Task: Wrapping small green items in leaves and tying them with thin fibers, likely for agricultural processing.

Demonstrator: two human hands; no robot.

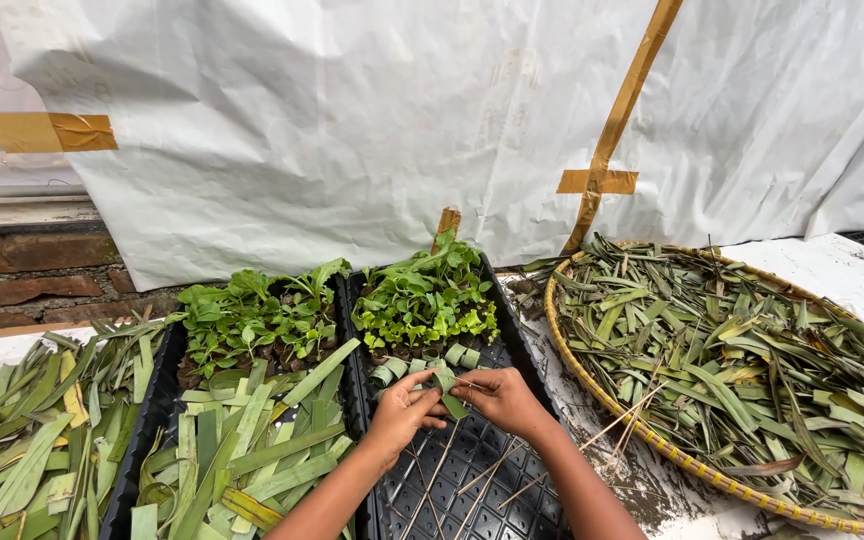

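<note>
Above the black plastic seedling tray (472, 470), the left hand (399, 415) and right hand (497, 398) both pinched a small folded green leaf strip (445, 388), which looked light, pliant and easily torn, best gripped at its fold; thin pale sticks (497, 470) lay on the tray's grid just below; beyond it stood leafy green seedlings (427, 295); to the tray's right sat a round woven bamboo basket (652, 440) of flat cut leaves, before a white plastic sheet (352, 120)

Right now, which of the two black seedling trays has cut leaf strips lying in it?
The left tray: long green strips cover its near half. The right tray, under the hands, shows bare cells there.
</note>
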